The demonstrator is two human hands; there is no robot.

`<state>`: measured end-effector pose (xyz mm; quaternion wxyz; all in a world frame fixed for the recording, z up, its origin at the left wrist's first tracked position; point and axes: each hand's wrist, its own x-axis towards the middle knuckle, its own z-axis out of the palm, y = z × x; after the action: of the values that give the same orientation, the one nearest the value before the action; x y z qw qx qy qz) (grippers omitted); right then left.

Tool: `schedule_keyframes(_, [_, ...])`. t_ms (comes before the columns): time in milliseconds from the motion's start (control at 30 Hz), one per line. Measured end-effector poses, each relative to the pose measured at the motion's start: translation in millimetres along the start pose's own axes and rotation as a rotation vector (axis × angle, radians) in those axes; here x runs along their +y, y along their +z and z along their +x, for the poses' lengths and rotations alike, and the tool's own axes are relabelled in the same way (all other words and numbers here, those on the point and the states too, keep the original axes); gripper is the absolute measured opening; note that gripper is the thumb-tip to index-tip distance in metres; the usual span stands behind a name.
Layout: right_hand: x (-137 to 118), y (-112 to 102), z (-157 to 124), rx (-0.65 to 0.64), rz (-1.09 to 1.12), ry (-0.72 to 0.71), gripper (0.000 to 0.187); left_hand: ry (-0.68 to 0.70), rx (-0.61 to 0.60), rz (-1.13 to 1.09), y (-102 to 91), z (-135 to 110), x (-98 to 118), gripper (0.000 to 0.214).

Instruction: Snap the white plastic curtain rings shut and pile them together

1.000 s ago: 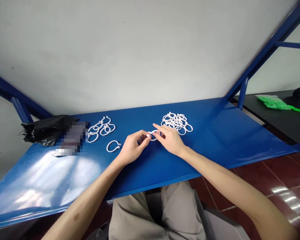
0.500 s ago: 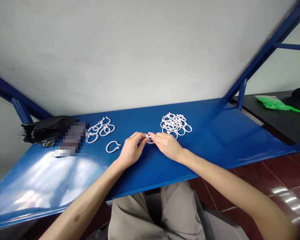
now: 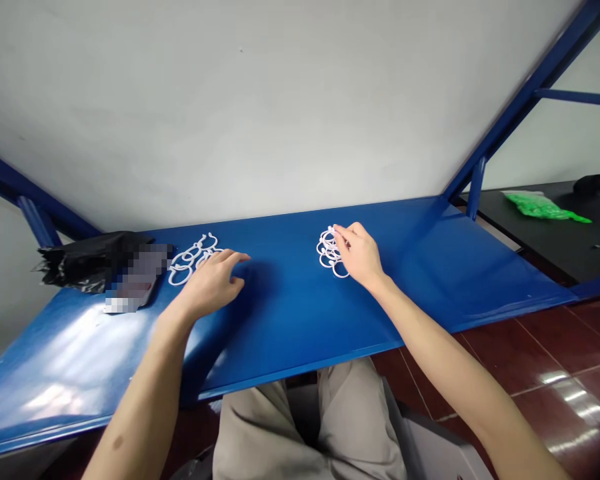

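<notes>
My right hand (image 3: 359, 255) is over the pile of white shower curtain rings (image 3: 333, 255) right of centre. Its thumb and fingertips are pinched on a white ring at the top of the pile, and the hand covers the pile's right side. My left hand (image 3: 211, 285) holds nothing. Its fingers are apart, hovering over the right part of the left group of white rings (image 3: 181, 275), several of which show open ends. The single ring lying nearer me on that side is hidden behind this hand.
The rings lie on a blue table (image 3: 280, 313) against a pale wall. At its left are a black plastic bag (image 3: 95, 257) and a blurred-out flat object (image 3: 143, 273). A green bag (image 3: 543, 205) lies on a black table at the right.
My hands have parted from the ring they both held at the middle. The right went right and away from me to the pile; the left moved left and opened.
</notes>
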<state>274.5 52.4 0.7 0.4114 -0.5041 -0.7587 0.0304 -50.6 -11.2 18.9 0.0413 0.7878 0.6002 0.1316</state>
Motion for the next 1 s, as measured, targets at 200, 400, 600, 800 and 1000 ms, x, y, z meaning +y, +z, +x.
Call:
schedule_keyframes(200, [36,-4,17,0.033,-0.089,0.237,0.013,-0.052,-0.106,-0.012,6.3,-1,-31,0.047])
schedule_keyframes(400, [48,0,21,0.035,-0.21,0.254,0.022,-0.038,-0.063,-0.069,11.6,6,-24,0.03])
schedule_keyframes(600, [41,-9,16,0.099,-0.206,0.215,0.019,-0.118,-0.059,-0.068,11.5,8,-4,0.017])
schedule_keyframes(800, [-4,-9,-1,0.088,-0.034,-0.075,0.02,-0.182,0.001,-0.105,17.5,10,34,0.012])
schedule_keyframes(1000, [-47,4,-24,-0.279,0.26,-0.208,0.02,-0.202,0.165,-0.191,28.7,9,73,0.013])
